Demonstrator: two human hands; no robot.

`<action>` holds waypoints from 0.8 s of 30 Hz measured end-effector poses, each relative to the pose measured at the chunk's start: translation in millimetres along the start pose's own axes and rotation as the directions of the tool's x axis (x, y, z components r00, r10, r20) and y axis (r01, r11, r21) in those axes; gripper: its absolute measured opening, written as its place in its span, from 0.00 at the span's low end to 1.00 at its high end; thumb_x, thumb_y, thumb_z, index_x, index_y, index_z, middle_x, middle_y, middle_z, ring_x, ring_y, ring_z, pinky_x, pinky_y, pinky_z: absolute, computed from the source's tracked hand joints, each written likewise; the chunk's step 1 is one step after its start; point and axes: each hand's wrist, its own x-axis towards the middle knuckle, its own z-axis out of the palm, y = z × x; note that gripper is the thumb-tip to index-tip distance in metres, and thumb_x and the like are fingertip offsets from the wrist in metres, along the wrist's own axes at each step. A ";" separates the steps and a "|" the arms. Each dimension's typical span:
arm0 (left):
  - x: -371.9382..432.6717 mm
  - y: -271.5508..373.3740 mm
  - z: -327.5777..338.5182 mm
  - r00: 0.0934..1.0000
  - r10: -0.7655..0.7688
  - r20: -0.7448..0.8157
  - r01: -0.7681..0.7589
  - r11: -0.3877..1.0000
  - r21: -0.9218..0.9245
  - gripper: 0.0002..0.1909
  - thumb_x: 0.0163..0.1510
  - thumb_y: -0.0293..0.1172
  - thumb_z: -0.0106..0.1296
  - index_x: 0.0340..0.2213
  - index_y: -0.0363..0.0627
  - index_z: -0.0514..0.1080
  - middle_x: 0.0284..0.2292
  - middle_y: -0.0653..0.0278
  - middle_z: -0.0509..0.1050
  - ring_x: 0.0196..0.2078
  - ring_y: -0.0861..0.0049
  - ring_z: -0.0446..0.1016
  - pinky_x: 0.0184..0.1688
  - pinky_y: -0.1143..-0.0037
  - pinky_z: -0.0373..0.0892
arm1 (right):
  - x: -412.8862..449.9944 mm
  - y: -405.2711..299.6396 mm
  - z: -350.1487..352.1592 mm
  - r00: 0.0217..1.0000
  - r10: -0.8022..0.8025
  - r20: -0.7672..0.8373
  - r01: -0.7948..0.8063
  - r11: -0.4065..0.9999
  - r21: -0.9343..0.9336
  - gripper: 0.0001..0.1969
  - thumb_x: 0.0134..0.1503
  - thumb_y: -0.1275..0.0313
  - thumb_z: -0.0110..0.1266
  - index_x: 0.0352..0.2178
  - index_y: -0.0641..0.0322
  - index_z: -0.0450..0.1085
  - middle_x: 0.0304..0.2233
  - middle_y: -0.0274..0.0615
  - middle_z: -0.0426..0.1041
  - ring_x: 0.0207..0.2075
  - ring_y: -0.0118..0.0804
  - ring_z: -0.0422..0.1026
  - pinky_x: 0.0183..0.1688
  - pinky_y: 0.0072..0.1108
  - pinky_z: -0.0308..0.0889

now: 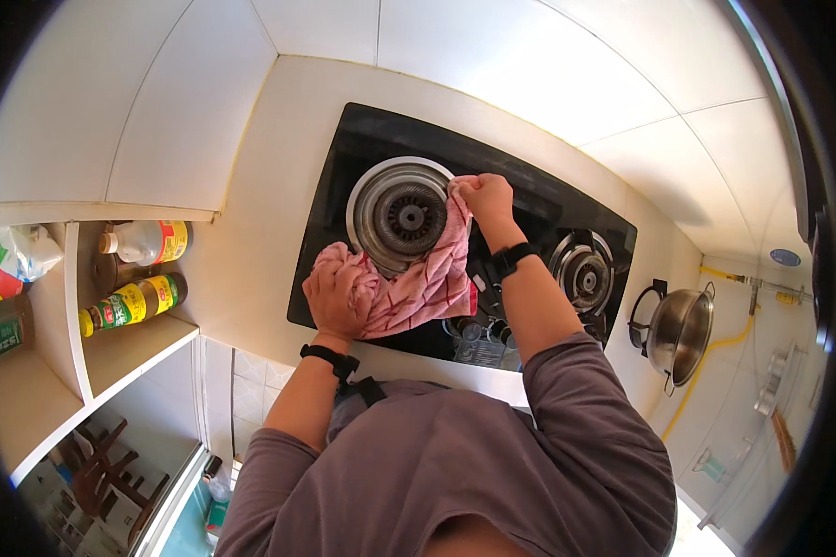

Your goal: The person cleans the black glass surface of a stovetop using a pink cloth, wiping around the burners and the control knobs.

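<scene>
A black gas hob (529,174) lies before me on a pale counter. My left hand (338,299) grips a bunched part of a pink checked cloth (425,296) at the hob's left front corner. The cloth runs in front of the left burner (412,217) and up its right side. There my right hand (484,198) pinches its upper end, beside the burner's metal ring. The right burner (588,280), with its pan support on, is beyond my right forearm. Parts of the hob's front are hidden by the cloth and my arm.
A steel pot (679,338) with handles stands right of the hob, near a black pan support (644,317) and a yellow gas hose (735,341). At left, an open shelf (146,362) holds sauce bottles (136,303). A tiled wall (494,63) rises behind the counter.
</scene>
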 end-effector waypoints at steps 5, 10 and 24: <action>-2.6 -5.5 -0.7 1.000 -0.004 0.004 0.004 1.000 0.000 0.16 0.49 0.40 0.51 0.40 0.52 0.73 0.42 0.60 0.70 0.48 0.58 0.67 0.52 0.61 0.59 | -33.3 -1.7 -17.1 0.988 0.118 0.102 -0.128 0.987 0.102 0.11 0.47 0.67 0.63 0.23 0.67 0.77 0.22 0.52 0.77 0.25 0.46 0.78 0.31 0.31 0.72; -0.2 -0.6 0.2 1.000 0.002 0.013 -0.002 1.000 -0.017 0.15 0.51 0.41 0.51 0.39 0.51 0.73 0.42 0.60 0.70 0.49 0.57 0.67 0.53 0.61 0.58 | -12.5 -1.5 -7.8 0.996 -0.085 -0.009 0.084 0.994 -0.075 0.13 0.47 0.66 0.64 0.23 0.68 0.75 0.23 0.55 0.76 0.28 0.50 0.78 0.32 0.33 0.72; -3.1 -6.1 1.3 1.000 0.023 -0.006 -0.023 1.000 0.003 0.17 0.49 0.42 0.51 0.41 0.54 0.73 0.41 0.61 0.70 0.48 0.59 0.67 0.51 0.62 0.60 | -73.8 1.6 -18.3 0.999 -0.039 0.000 0.039 0.999 -0.027 0.08 0.55 0.69 0.58 0.33 0.59 0.81 0.28 0.52 0.79 0.30 0.50 0.78 0.34 0.32 0.73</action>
